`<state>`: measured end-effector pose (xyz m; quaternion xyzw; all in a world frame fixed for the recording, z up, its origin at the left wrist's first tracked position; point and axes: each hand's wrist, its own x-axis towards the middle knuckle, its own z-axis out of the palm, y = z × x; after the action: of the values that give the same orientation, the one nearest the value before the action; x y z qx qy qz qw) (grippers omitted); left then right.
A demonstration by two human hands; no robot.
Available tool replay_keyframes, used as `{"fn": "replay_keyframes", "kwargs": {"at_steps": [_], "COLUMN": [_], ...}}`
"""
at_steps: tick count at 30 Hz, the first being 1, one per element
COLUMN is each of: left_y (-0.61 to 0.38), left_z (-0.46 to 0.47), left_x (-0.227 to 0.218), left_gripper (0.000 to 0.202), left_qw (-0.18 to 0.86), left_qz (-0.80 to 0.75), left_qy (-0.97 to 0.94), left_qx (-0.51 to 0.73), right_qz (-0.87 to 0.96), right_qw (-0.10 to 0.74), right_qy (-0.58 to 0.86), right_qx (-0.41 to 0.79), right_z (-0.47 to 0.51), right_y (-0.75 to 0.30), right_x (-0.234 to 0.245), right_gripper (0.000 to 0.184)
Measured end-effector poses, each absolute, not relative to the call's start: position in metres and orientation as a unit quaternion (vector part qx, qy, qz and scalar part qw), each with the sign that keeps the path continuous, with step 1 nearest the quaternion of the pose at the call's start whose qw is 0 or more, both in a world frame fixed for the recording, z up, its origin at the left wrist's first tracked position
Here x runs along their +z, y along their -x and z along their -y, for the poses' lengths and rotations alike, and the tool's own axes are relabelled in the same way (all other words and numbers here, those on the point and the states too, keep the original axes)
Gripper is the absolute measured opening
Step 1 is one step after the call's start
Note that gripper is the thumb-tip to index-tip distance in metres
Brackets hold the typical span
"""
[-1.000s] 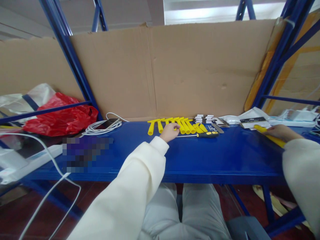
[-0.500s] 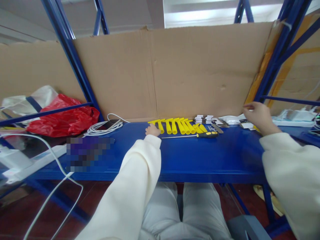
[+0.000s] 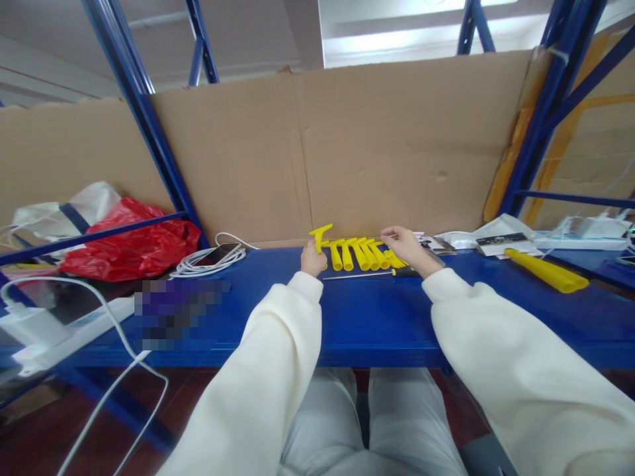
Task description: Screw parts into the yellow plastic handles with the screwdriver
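One head view: two bare hands at a blue table [image 3: 377,314], both at its far side, cream sleeves [image 3: 282,337] reaching in from the near edge.
Left hand: the left hand [image 3: 312,260] is at the left end of the row, fingers closed around a yellow T-piece [image 3: 321,233].
Held piece: crossbar uppermost, raised above the neighbouring handles; lower part mostly hidden by the hand.
Right hand: the right hand [image 3: 407,248] is over the right end of the row, fingers bent and narrow, tips near the back edge; cannot tell whether anything is between them.
Row: several yellow handles [image 3: 360,258] lie side by side, wide ends toward the near edge, between the two hands.
Small parts: smaller yellow pieces [image 3: 394,259] beside the row, partly behind the right hand.
Screwdriver: the screwdriver [image 3: 404,272] lies in front of the row, shaft pointing left, grip partly covered by the right arm.
Right side: a separate yellow piece [image 3: 546,270] lies aslant, its far end just beside a black-and-white box [image 3: 506,245].
Left side: coiled white cable [image 3: 208,266], well apart from the row; red bag [image 3: 133,238] farther left.
Back: upright cardboard [image 3: 377,158].
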<state>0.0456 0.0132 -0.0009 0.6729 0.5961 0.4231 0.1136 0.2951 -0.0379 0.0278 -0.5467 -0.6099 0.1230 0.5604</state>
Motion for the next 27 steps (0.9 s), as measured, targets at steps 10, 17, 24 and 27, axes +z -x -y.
{"fn": "replay_keyframes", "kwargs": {"at_steps": [10,17,24,27], "left_y": [-0.093,-0.092,-0.091,-0.091], "left_z": [0.02,0.028,0.031,0.034], "left_x": [-0.01,-0.012,-0.01,-0.008], "left_gripper": [0.062,0.071,0.067,0.061], "left_qw": [0.087,0.08,0.05,0.033], "left_qz": [-0.338,-0.321,-0.371,-0.399], "left_qy": [-0.866,-0.889,-0.874,-0.865], "left_qx": [0.357,0.317,0.31,0.302], "right_qz": [0.462,0.422,0.511,0.546], "right_qw": [0.64,0.651,0.596,0.56], "right_qy": [0.521,0.53,0.515,0.508], "right_qx": [0.327,0.341,0.344,0.36], "right_z": [0.047,0.046,0.047,0.049], "right_y": [-0.298,-0.302,-0.284,-0.276], "right_x": [0.019,0.018,0.01,0.008], "right_gripper": [0.01,0.01,0.015,0.015]}}
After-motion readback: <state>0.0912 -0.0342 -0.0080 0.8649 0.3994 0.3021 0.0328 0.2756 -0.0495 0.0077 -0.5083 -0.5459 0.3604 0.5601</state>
